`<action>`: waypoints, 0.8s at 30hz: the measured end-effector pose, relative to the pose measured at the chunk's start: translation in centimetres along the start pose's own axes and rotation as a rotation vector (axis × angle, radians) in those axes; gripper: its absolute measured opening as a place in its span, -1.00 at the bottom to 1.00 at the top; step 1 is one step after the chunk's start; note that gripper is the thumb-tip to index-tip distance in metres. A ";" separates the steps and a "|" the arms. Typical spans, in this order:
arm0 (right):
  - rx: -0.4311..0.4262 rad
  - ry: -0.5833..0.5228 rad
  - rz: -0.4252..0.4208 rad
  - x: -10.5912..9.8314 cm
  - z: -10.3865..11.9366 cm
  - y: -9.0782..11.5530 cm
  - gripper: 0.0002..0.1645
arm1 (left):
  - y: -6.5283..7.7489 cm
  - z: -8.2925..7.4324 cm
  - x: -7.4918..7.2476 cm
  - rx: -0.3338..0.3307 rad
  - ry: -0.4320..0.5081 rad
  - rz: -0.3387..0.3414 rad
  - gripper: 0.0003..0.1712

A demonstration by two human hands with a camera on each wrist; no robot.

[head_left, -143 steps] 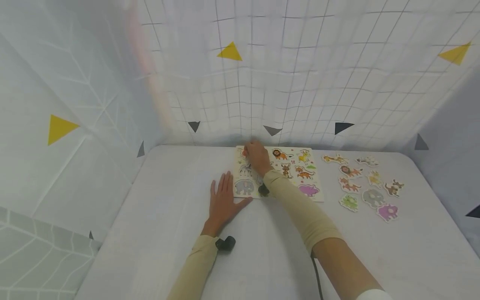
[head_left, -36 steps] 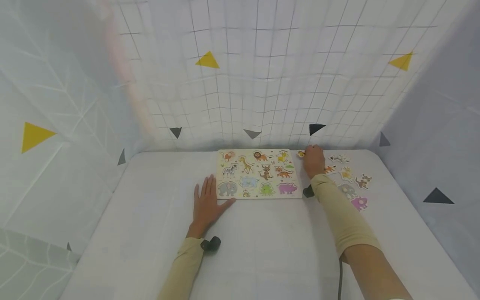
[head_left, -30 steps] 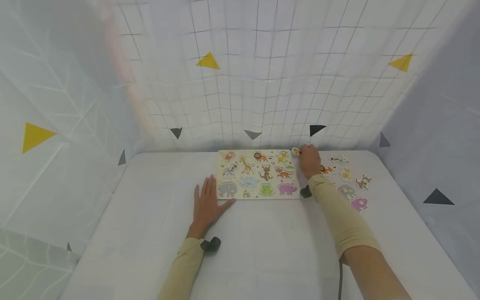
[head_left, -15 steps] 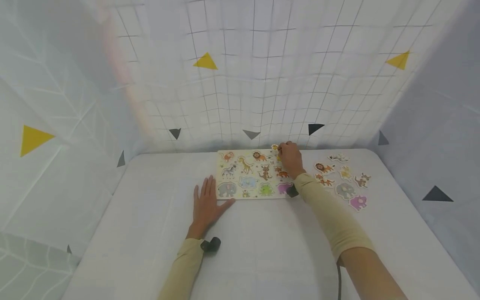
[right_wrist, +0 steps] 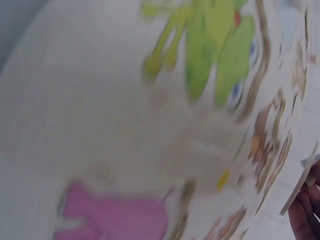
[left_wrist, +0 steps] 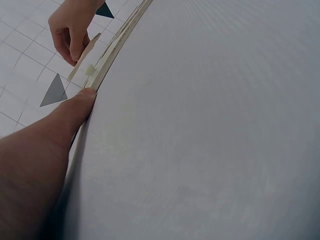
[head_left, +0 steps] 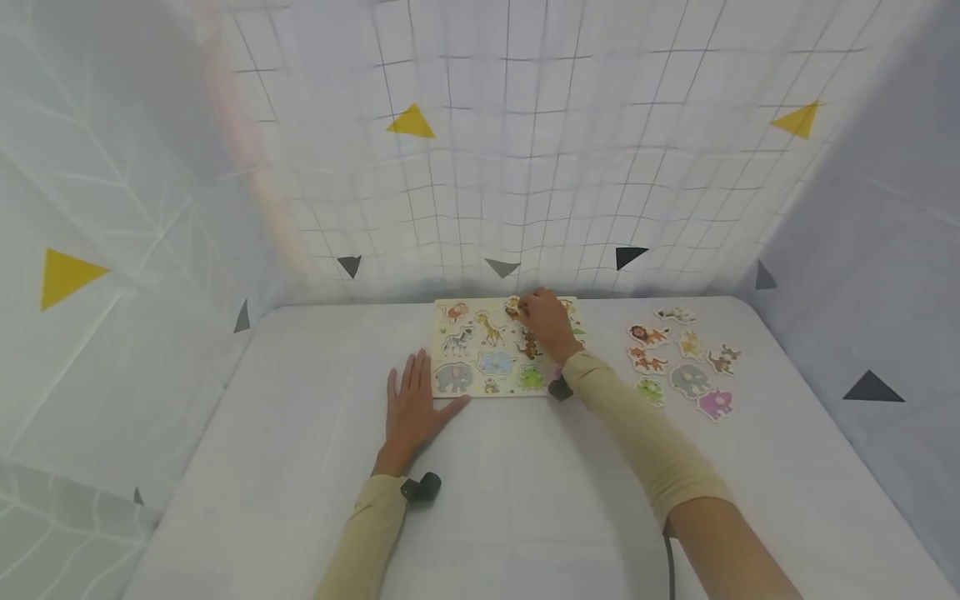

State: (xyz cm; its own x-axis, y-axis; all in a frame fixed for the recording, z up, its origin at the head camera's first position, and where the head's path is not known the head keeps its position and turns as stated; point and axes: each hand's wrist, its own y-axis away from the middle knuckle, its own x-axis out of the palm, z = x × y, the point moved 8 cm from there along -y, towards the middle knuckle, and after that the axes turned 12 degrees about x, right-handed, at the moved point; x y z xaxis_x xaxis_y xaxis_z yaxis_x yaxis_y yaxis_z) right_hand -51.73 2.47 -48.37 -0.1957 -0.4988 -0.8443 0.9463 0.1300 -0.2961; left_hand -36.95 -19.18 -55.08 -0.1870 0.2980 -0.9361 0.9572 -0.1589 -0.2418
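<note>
My right hand (head_left: 547,321) pinches a flat wooden giraffe puzzle piece (head_left: 513,307) above the upper middle of the animal puzzle board (head_left: 474,390). In the right wrist view the piece (right_wrist: 300,186) shows edge-on between fingers and thumb, raised off the board. The left wrist view also shows this piece (left_wrist: 85,56) tilted over the board. My left hand (head_left: 412,410) lies spread on the table, its thumb (left_wrist: 86,95) against the board's edge. On the board, the printed giraffe (head_left: 491,329) is just left of the held piece. The right forearm covers the board's right side.
Right of the board lie loose animal pieces: a lion (head_left: 648,334), a zebra (head_left: 677,314), a tiger (head_left: 647,360), a frog (head_left: 650,391), an elephant (head_left: 689,380), a purple hippo (head_left: 716,404), a kangaroo (head_left: 724,359) and a yellow one (head_left: 691,345). A gridded curtain (head_left: 465,192) stands behind the table.
My right hand has left the board's far left corner, taken the giraffe piece from the loose pieces and carried it left over the board. My left hand stays at the board's edge.
</note>
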 end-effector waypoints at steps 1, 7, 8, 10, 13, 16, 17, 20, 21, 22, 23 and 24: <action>-0.005 -0.002 0.005 0.2 0.2 0.0 -0.84 | 0.0 0.0 0.0 -0.001 -0.003 0.000 0.23; -0.032 0.017 0.061 1.5 1.6 0.3 -0.81 | 0.0 -0.1 -0.2 -0.006 -0.001 -0.003 0.22; -0.029 0.021 0.084 1.7 1.8 0.4 -0.81 | 0.0 -0.1 -0.2 -0.008 0.002 -0.007 0.21; -0.021 0.026 0.130 2.1 2.1 0.6 -0.79 | 0.0 -0.1 -0.3 -0.010 0.003 -0.012 0.21; -0.016 0.009 0.173 2.6 2.6 0.8 -0.78 | 0.1 0.0 -0.2 -0.014 -0.006 -0.011 0.21; -0.031 -0.014 0.169 2.8 3.1 1.0 -0.79 | 0.1 0.0 -0.2 -0.013 -0.014 -0.007 0.21; -0.036 -0.015 0.165 2.9 3.2 1.0 -0.80 | 0.1 0.0 -0.2 -0.013 -0.013 -0.009 0.21; -0.035 -0.004 0.156 3.3 3.4 1.1 -0.81 | 0.0 0.0 -0.2 -0.006 -0.012 -0.009 0.21; -0.030 -0.004 0.156 3.4 3.4 1.1 -0.81 | 0.0 -0.1 -0.2 -0.004 -0.012 -0.008 0.21; -0.029 0.000 0.154 3.6 3.5 1.1 -0.81 | 0.0 -0.1 -0.1 -0.002 -0.014 -0.004 0.21; -0.025 0.000 0.153 3.7 3.5 1.0 -0.81 | 0.0 -0.1 -0.1 -0.002 -0.018 -0.001 0.21; -0.021 0.002 0.152 3.8 3.6 1.0 -0.81 | 0.0 -0.1 -0.1 -0.002 -0.020 0.002 0.21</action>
State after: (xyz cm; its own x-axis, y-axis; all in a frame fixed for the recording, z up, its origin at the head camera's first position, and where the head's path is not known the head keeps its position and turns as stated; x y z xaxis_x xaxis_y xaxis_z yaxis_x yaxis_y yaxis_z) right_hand -50.58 -2.34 -50.29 -0.0509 -0.4707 -0.8808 0.9595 0.2216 -0.1738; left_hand -36.90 -19.14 -54.99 -0.1895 0.2786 -0.9415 0.9581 -0.1573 -0.2394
